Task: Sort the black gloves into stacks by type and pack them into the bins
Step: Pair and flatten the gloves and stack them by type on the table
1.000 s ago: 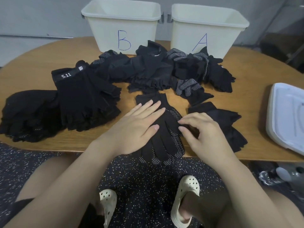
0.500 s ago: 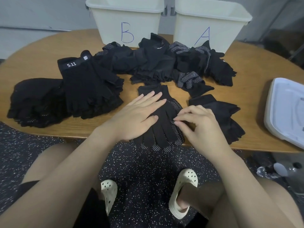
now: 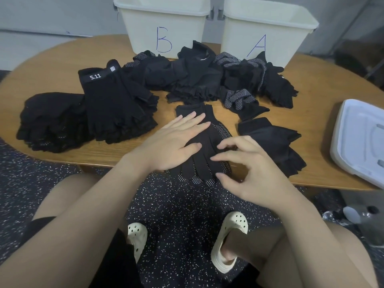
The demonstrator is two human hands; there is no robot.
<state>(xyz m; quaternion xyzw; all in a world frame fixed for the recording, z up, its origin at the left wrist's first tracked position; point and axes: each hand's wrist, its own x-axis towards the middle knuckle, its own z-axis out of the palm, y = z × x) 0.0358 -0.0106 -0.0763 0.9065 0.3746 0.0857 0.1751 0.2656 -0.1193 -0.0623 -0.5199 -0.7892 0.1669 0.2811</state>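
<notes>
A small stack of black gloves with white grip dots (image 3: 209,140) lies at the table's front edge, fingers hanging over it. My left hand (image 3: 172,144) rests flat on this stack with straight fingers. Over the stack's right side, my right hand (image 3: 249,169) has spread, loosely curved fingers whose tips are at the fabric, gripping nothing. An unsorted heap of black gloves (image 3: 199,80) lies in front of bin B (image 3: 164,23) and bin A (image 3: 268,28).
A stack of fingerless "5.11" gloves (image 3: 116,107) and a darker stack (image 3: 49,121) sit at the left. Another black glove stack (image 3: 274,142) lies right of my hands. A white plastic lid (image 3: 361,138) rests at the right edge of the wooden table (image 3: 52,63).
My right hand's fingers have spread and drawn back a little from the dotted glove. My left hand stays flat on it. The view has tilted down slightly.
</notes>
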